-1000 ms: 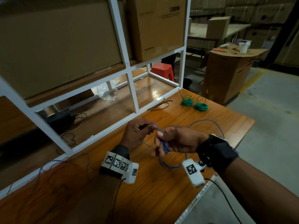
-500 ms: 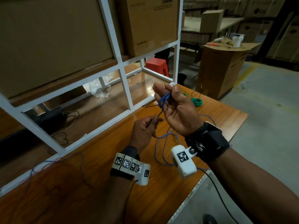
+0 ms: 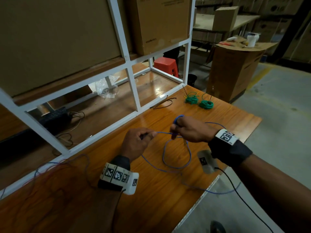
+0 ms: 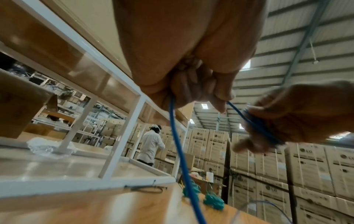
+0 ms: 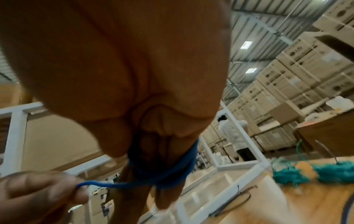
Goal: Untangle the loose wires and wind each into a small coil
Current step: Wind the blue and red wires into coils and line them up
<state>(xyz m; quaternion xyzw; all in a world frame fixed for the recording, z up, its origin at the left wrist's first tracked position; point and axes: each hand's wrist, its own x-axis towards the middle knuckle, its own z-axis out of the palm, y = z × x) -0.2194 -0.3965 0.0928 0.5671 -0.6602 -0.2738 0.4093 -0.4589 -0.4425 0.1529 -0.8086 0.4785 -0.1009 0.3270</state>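
Observation:
A thin blue wire [image 3: 176, 155] runs between both hands above the wooden table [image 3: 159, 199]. My left hand [image 3: 146, 134] pinches the wire [image 4: 176, 136] between thumb and fingers. My right hand [image 3: 176, 126] has several turns of the same wire [image 5: 162, 175] wound round its fingers [image 5: 164, 195], a short taut stretch joining the two hands. The rest of the wire lies in loose loops on the table and trails over the front edge. Two wound green coils [image 3: 199, 100] sit at the table's far end.
A white metal rack [image 3: 133, 88] with cardboard boxes stands along the left of the table. A black wire [image 3: 163, 103] lies by its foot. Tangled red and blue wires [image 3: 50, 167] lie at the near left. A large carton [image 3: 235, 69] stands beyond the table's far corner.
My right hand, raised palm-up with the blue turns half a second ago, has come down and turned over. My left hand now pulls the wire taut to the left.

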